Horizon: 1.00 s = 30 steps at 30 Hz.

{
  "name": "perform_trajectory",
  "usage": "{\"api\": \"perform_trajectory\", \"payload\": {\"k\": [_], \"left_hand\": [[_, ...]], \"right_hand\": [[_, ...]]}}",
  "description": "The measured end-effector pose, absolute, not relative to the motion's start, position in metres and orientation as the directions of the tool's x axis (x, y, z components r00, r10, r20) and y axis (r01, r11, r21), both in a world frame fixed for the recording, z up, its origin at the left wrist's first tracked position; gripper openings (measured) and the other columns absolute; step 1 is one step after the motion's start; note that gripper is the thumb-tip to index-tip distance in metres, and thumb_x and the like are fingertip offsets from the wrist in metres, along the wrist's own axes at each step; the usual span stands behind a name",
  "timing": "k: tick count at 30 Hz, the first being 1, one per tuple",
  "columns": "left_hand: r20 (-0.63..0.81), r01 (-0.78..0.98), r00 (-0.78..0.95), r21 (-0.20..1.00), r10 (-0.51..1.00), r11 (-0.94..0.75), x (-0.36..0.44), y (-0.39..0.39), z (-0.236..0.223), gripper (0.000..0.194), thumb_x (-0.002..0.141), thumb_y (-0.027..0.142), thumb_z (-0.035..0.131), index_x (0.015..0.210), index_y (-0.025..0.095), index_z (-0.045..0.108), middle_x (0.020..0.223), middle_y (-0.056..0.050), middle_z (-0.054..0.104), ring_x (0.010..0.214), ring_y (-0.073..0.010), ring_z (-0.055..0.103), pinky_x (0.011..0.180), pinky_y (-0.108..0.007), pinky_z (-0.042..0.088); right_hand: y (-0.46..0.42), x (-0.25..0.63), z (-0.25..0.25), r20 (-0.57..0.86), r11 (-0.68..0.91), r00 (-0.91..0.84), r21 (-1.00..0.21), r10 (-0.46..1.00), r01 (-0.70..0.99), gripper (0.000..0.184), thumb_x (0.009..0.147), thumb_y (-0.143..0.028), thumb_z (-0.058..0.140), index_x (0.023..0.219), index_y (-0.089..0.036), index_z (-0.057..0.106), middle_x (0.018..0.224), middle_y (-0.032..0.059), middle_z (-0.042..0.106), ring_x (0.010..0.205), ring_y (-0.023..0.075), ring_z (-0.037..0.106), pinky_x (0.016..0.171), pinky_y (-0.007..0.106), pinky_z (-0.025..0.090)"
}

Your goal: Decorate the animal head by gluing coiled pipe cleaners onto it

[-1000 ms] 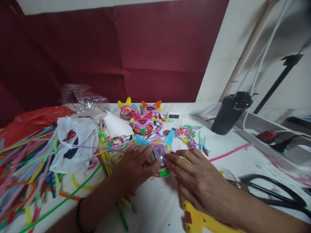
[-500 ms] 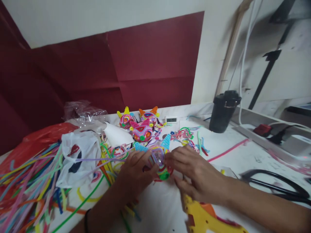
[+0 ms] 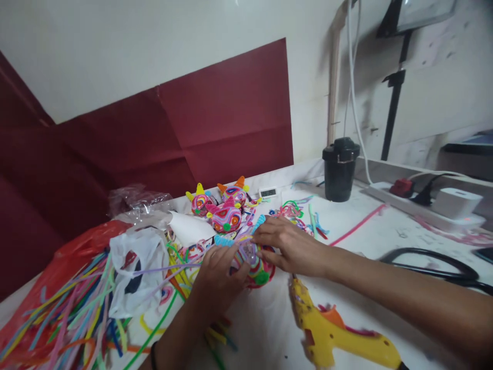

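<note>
- The left hand grasps one side of a striped figure, its fingers curled around the body.
- The right hand has its fingers bent over the figure's other side, near an ear — they grip it along the upper edge.
- The figure sits low over the desk, between the two hands, its green nose facing the wearer and its blue ears partly covered.
- A yellow glue gun lies on the desk below the right forearm, its nozzle near the right hand.
- Three more figures with coloured ears stand close together beyond the hands, near a small display.
- Fuzzy stems in many colours spread on the left, beside a white bag and a red bag.
- On the right are a black cup, a power strip and black loop handles — partly hidden by the forearm.
</note>
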<state>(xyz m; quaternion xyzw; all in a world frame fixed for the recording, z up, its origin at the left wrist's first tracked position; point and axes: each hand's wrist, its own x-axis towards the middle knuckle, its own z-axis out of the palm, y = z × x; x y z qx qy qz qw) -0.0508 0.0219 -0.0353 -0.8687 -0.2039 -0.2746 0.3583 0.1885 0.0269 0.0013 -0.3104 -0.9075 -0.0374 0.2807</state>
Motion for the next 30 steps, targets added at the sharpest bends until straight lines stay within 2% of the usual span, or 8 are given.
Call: {"api": "perform_trajectory", "payload": {"k": [6, 12, 21, 30], "left_hand": [[0.607, 0.558, 0.768, -0.478, 0.204, -0.678, -0.054, 0.024, -0.037, 0.029, 0.088, 0.020, 0.057, 0.117, 0.022, 0.053, 0.125, -0.015, 0.056, 0.113, -0.0275, 0.055, 0.095, -0.050, 0.048], [0.601, 0.513, 0.783, -0.472, 0.164, -0.717, -0.058, 0.029, -0.036, 0.026, 0.092, 0.023, 0.052, 0.118, 0.021, 0.050, 0.124, -0.017, 0.055, 0.112, -0.0283, 0.056, 0.092, -0.050, 0.049], [0.567, 0.488, 0.809, -0.501, 0.155, -0.714, -0.062, 0.031, -0.037, 0.032, 0.089, 0.021, 0.056, 0.120, 0.020, 0.048, 0.125, -0.019, 0.053, 0.114, -0.0308, 0.054, 0.093, -0.053, 0.048], [0.601, 0.514, 0.786, -0.504, 0.146, -0.694, -0.056, 0.027, -0.038, 0.023, 0.094, 0.025, 0.049, 0.116, 0.020, 0.048, 0.121, -0.017, 0.054, 0.110, -0.0294, 0.055, 0.089, -0.053, 0.051]], "right_hand": [[0.032, 0.188, 0.008, 0.528, 0.820, -0.679, -0.063, 0.510, 0.568, 0.011, 0.089, -0.021, 0.065, 0.093, -0.013, 0.071, 0.091, 0.0072, 0.070, 0.089, 0.0228, 0.058, 0.077, 0.035, 0.038], [0.041, 0.190, 0.016, 0.491, 0.861, -0.752, 0.007, 0.440, 0.509, 0.006, 0.084, -0.018, 0.068, 0.082, -0.014, 0.071, 0.085, 0.0066, 0.070, 0.083, 0.0206, 0.057, 0.078, 0.032, 0.039], [0.043, 0.191, 0.016, 0.491, 0.871, -0.766, 0.028, 0.416, 0.491, 0.008, 0.085, -0.019, 0.067, 0.087, -0.013, 0.073, 0.089, 0.0075, 0.071, 0.086, 0.0220, 0.059, 0.081, 0.032, 0.040], [0.044, 0.190, 0.013, 0.509, 0.876, -0.763, 0.034, 0.400, 0.482, 0.011, 0.086, -0.022, 0.067, 0.080, -0.014, 0.070, 0.083, 0.0069, 0.069, 0.083, 0.0210, 0.057, 0.078, 0.033, 0.038]]}}
